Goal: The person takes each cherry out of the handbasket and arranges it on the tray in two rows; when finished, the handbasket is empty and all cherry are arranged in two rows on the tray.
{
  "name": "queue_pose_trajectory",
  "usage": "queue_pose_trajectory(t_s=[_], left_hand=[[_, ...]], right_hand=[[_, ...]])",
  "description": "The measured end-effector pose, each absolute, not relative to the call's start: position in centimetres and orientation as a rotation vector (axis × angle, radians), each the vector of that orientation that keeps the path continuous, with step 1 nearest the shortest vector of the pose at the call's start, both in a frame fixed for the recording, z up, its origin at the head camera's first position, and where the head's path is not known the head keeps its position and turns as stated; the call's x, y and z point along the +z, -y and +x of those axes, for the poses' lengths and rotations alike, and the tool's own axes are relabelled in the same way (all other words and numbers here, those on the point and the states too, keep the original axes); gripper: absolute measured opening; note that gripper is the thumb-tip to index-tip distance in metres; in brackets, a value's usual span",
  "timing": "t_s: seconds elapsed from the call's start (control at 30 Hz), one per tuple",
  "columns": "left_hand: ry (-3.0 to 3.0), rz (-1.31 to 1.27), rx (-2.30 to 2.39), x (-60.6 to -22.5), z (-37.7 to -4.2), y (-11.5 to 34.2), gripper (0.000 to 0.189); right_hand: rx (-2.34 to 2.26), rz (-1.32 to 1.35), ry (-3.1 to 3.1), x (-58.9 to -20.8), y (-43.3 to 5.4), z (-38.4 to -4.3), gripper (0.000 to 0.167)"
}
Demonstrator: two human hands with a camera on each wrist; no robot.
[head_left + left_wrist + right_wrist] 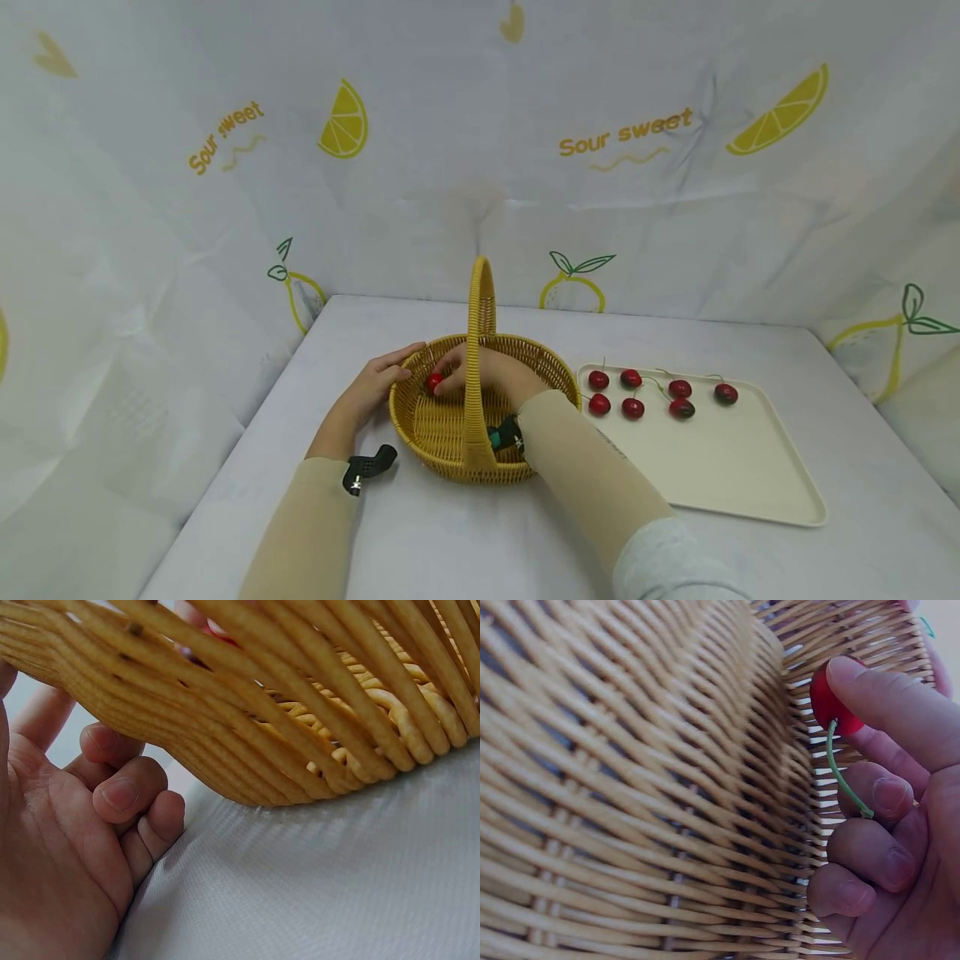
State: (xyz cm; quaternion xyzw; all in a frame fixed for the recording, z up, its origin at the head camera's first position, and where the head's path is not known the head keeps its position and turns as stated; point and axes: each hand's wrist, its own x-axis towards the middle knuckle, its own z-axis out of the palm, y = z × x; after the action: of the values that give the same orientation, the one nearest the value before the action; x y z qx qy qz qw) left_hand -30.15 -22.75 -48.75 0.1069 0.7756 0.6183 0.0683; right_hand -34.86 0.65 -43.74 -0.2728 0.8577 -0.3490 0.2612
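My right hand (480,371) reaches into a yellow wicker basket (551,358), beneath its tall handle. It pinches a red cherry (825,697) between thumb and finger, and a green stem hangs from the fruit. The other fingers of that hand are curled in near the stem. On the basket's left side, my left hand (372,385) holds the rim. In the left wrist view, the curled fingers (124,791) lie beside the outer wicker wall, partly behind it. The same cherry (433,382) shows just inside the left rim in the head view.
A cream tray (742,467) lies right of the basket, with several dark red cherries (632,408) along its far side. My right forearm crosses the tray's near left corner. Behind the white table (442,550) hangs a white cloth (465,183) with lemon prints.
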Motion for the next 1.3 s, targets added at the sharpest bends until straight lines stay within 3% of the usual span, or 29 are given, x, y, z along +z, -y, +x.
queue_pose_trajectory(t_s=[0.57, 0.87, 1.3], left_hand=[[-2.334, 0.326, 1.875, -48.6, -29.9, 22.5, 0.059], [-2.337, 0.302, 1.883, -48.5, -29.7, 22.5, 0.059], [-2.361, 0.318, 1.847, -48.8, -29.7, 22.6, 0.061]], right_hand=[[-1.090, -0.907, -2.372, -38.5, -2.8, -33.2, 0.043], [-1.270, -0.820, -2.408, -36.1, -6.0, -30.5, 0.033], [-1.421, -0.634, -2.477, -36.2, -11.7, -26.5, 0.037]])
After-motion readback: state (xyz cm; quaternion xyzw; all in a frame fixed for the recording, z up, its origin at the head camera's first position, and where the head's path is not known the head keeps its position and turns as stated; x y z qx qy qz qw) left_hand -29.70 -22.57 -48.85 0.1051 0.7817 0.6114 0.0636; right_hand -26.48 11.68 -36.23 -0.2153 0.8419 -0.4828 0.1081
